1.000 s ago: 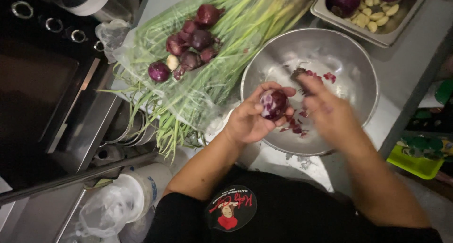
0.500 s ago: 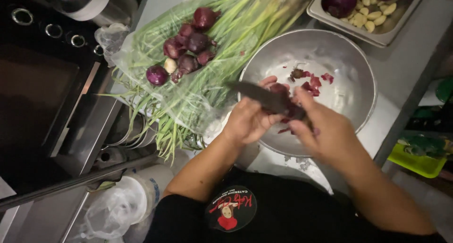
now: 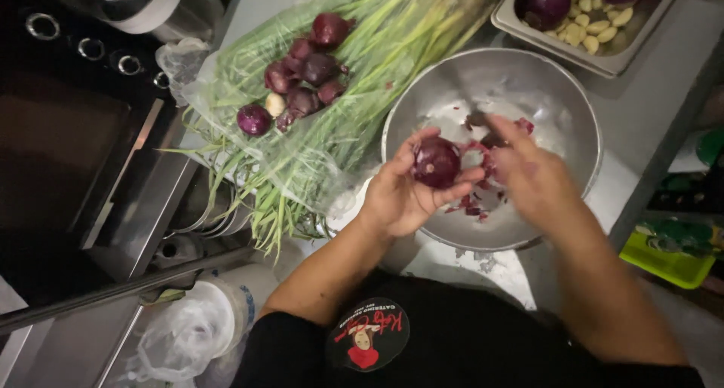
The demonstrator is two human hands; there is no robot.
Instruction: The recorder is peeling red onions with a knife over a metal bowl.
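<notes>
Left hand point(image 3: 400, 196) cups a red onion point(image 3: 436, 162) over the near-left rim of the steel bowl point(image 3: 581, 131), fingers curled under and around it. Right hand point(image 3: 532, 180) sits just right of the onion, motion-blurred, fingertips at the onion's side; whether it grips a peel or a tool here I cannot tell.

Change from half a second ago: a dark blade then lay across both hands above the bowl; no blade shows now. The onion, hidden then, again shows as a round purple bulb in the left palm, much as it did a second ago. Reading: the cutting stroke looks finished and the hands are back to stripping skin.

Purple peel scraps point(image 3: 483, 199) lie in the bowl under the hands.

Surroundings: a pile of unpeeled red onions point(image 3: 302, 79) rests on a bag of long green stalks point(image 3: 377, 64), far left of the bowl. A metal tray point(image 3: 528, 27) at far right holds garlic cloves point(image 3: 596, 26) and more onions. Counter point(image 3: 648, 94) under all.
</notes>
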